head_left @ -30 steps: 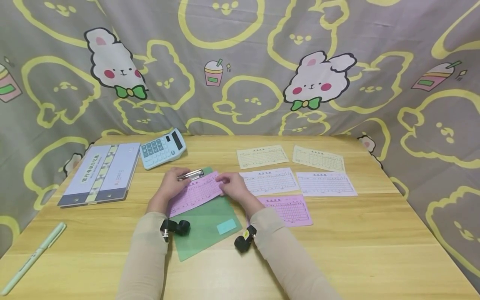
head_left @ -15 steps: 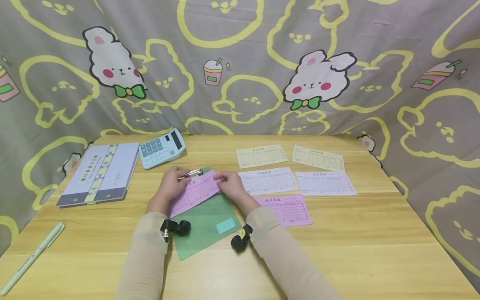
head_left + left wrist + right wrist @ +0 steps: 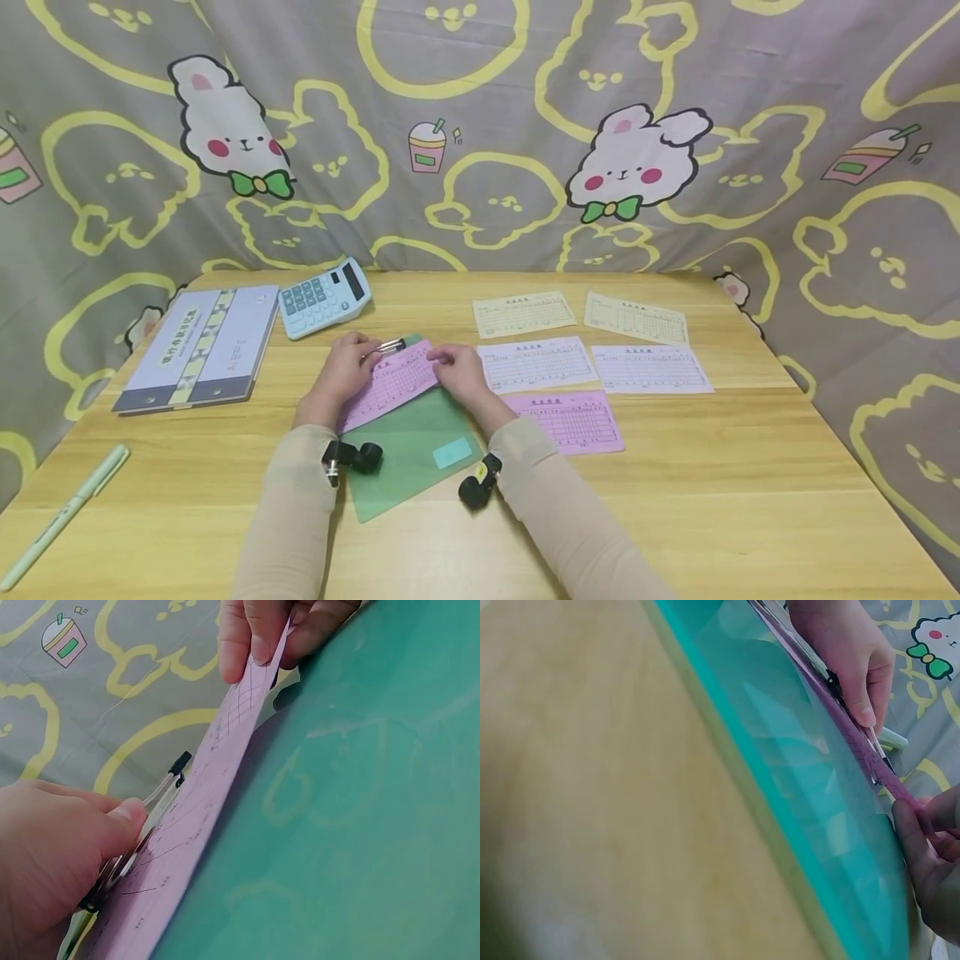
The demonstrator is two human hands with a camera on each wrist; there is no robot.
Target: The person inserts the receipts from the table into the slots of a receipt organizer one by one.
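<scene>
A green clipboard lies slanted on the table, its metal clip at the far edge. My left hand grips that clip; in the left wrist view its thumb presses on the metal lever. Over the upper part of the board lies a pink printed slip, its upper edge at the clip. The right end of this slip is pinched between the thumb and fingers of my right hand. Seen from the right wrist, the pink slip stands edge-on above the green board.
Right of the board lie another pink slip, two white slips and two cream slips. A blue calculator and a blue-grey account book stand back left. A pale green pen lies front left.
My right hand has shifted slightly left with the end of the pink slip. The fingers of my left hand now cover more of the clip.
</scene>
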